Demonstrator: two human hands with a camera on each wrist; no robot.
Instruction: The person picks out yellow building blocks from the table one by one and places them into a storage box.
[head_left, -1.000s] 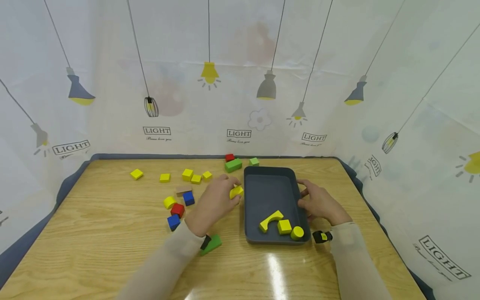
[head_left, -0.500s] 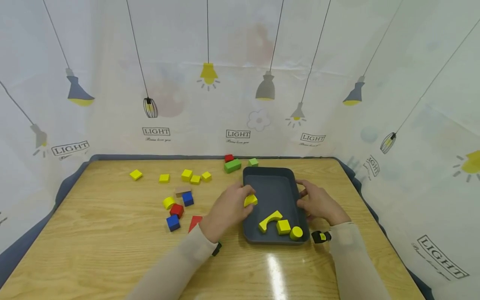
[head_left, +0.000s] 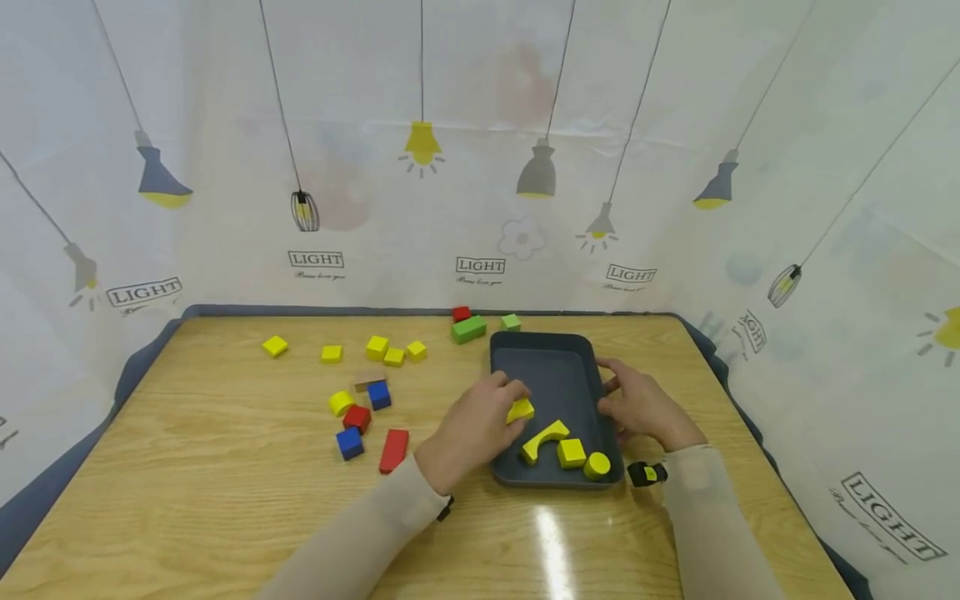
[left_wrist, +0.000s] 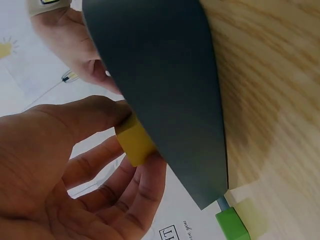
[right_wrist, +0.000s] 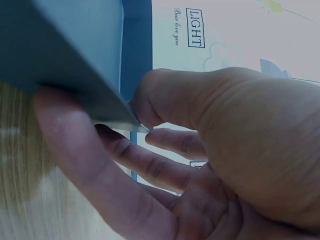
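1. We read "LIGHT" in a boxed label on the patterned sheet behind the desk; the same word repeats across it. Beneath runs small script, of which we make out "love you"; the first word is unclear to us.
2. Printed lamps hang across the sheet above the writing.
3. Our left hand pinches a yellow block between thumb and fingers, over the left edge of the tray. In the left wrist view, the tray wall hides part of that block.
4. Our right hand grips the tray's right edge, thumb at the rim and fingers against the outer wall.
5. Toward the tray's near right corner lie a yellow arch, a yellow cube and a yellow cylinder.
6. At the desk's far edge, we see a red block behind a green block, with a light green block to their right.
7. Five yellow pieces spread toward the desk's far left corner; nearer sits a mixed cluster, with a flat red piece just beside our left sleeve.
8. That sleeve covers part of the desk's near edge.
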